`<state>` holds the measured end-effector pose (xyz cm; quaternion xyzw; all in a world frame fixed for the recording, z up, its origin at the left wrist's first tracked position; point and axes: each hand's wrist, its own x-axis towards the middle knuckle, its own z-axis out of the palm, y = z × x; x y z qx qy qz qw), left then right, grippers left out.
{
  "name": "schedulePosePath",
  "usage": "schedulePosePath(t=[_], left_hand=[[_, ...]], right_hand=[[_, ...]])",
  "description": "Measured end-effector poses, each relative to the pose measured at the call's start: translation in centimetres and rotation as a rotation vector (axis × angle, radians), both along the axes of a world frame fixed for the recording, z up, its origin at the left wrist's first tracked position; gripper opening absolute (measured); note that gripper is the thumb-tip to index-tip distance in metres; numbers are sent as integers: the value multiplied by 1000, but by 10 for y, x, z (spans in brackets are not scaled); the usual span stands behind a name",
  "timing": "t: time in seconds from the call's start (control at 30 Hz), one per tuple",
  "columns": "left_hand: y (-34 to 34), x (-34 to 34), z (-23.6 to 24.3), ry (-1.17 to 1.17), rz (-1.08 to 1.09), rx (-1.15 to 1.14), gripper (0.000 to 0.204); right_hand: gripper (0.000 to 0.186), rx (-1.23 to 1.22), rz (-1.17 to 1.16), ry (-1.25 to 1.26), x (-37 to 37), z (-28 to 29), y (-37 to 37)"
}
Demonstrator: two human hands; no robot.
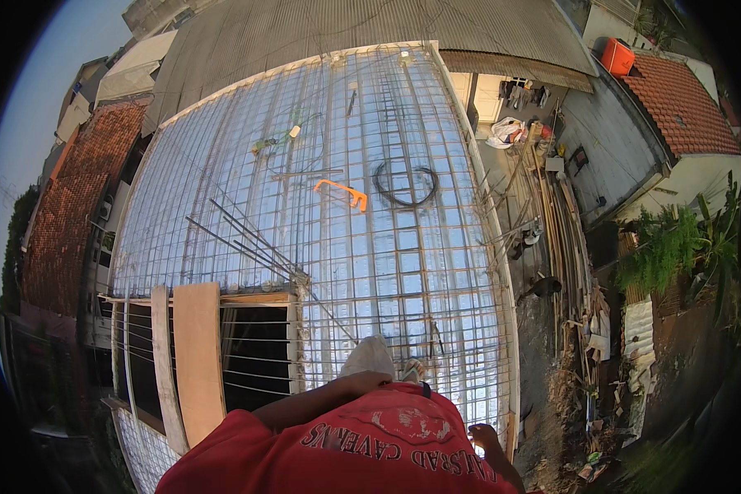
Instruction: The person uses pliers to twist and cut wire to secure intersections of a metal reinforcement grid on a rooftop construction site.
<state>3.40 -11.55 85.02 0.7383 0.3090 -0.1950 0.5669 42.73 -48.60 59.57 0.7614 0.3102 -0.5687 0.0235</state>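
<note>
Below, item by item, left to right, as seen from my head.

Item 1: my left hand. The forearm crosses over my red shirt from the lower left, hand resting at the shirt's upper edge, just under my pale shoe. The fingers are tucked out of sight, so I cannot tell whether it is clenched or loose; nothing shows in it.

Item 2: my right hand. It hangs low at my right side, fingers loosely curled, released, grasping nothing, near the right edge of the rebar mesh.

Item 3: surroundings. At far left, a tiled roof. Next, 2 wooden planks lie across a dark opening in the deck, just left of my feet. Loose steel bars lie slantwise on the mesh beyond the opening. Farther out, an orange tool lies on the mesh, and just right of it a black coil of wire. The mesh itself carries all of these and lies under my shoe.

Item 4: right of the deck, well below, a yard with stacked timber, a white sack, green plants and an orange tank on a roof. Contents of sack and tank cannot be seen.
</note>
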Motion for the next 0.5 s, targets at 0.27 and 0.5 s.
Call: schedulePosePath(t=[0.27,0.5], left_hand=[[109,-9,35,-173,26,207,43],[289,-99,299,-1145,603,1209,19]], right_hand=[[38,271,108,-93,-81,155,194],[33,375,1,-136,-66,145,349]])
